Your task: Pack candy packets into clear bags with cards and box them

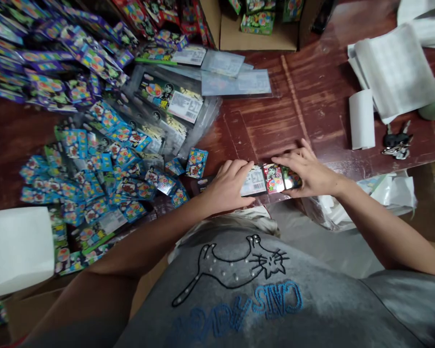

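Observation:
At the table's near edge lies a flat package with a white label [254,181]. My left hand [232,186] rests over its left part, with fingers closed round the package. Right beside the label is a red small packet [273,178], and a dark green shiny packet [290,179] adjoins it. My right hand [306,171] grips the dark green packet between thumb and fingers. A single blue packet [196,163] lies just left of and above my left hand, at the border of a pile of blue packets [125,157].
Purple packets [47,58] heap at the back left. Printed plastic bags [170,96] lie near the middle. An open carton [259,41] stands behind. To the right are white cloths [400,72], a white roll [361,119] and keys [397,142].

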`<state>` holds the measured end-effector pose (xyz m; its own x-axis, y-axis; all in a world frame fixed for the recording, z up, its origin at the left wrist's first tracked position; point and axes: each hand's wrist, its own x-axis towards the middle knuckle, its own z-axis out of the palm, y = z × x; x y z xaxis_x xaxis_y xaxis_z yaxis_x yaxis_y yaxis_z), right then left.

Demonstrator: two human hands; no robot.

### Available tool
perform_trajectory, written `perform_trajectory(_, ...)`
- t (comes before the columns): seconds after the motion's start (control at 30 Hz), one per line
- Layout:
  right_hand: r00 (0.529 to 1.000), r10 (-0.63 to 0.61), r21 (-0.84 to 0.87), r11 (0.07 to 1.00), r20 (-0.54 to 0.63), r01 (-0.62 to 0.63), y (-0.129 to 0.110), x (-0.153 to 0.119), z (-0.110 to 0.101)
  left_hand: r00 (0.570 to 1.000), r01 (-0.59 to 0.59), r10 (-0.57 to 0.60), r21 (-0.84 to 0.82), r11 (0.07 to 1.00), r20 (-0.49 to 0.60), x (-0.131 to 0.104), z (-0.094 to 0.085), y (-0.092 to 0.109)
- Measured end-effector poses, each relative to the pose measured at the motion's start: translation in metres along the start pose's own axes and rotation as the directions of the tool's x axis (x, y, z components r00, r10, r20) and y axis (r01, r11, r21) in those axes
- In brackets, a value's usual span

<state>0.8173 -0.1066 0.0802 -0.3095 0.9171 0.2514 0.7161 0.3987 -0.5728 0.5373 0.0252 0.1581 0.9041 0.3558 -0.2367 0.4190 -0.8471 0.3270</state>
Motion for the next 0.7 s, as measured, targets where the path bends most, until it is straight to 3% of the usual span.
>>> perform_trajectory(0.13, 0.997, -0.039, 0.091, 0.995, 0.074, 0.032, 0.012, 0.015, -0.004, 0.998, -0.070, 0.070, -0.031, 0.997, 0.003, -0.002, 0.001, -0.005)
perform_trajectory(0.4, 0.998, -0.038, 0.136, 0.990, 0.052, 0.031, 0.007, 0.026, 0.000, 0.996, 0.063, -0.068, -0.074, 0.995, -0.065, 0.003, 0.010, 0.007)
perform_trajectory(0.57, 0.991, 0.134, 0.105, 0.986, -0.027, -0.130, 0.010, 0.001, -0.008, 0.987, 0.096, -0.104, -0.069, 0.993, -0.122, 0.006, 0.015, 0.011)
perform_trajectory(0.7, 0.953, 0.244, 0.097, 0.968, -0.181, -0.230, -0.005, 0.002, 0.006, 0.974, 0.118, -0.129, -0.071, 0.991, -0.187, 0.013, 0.023, 0.020)
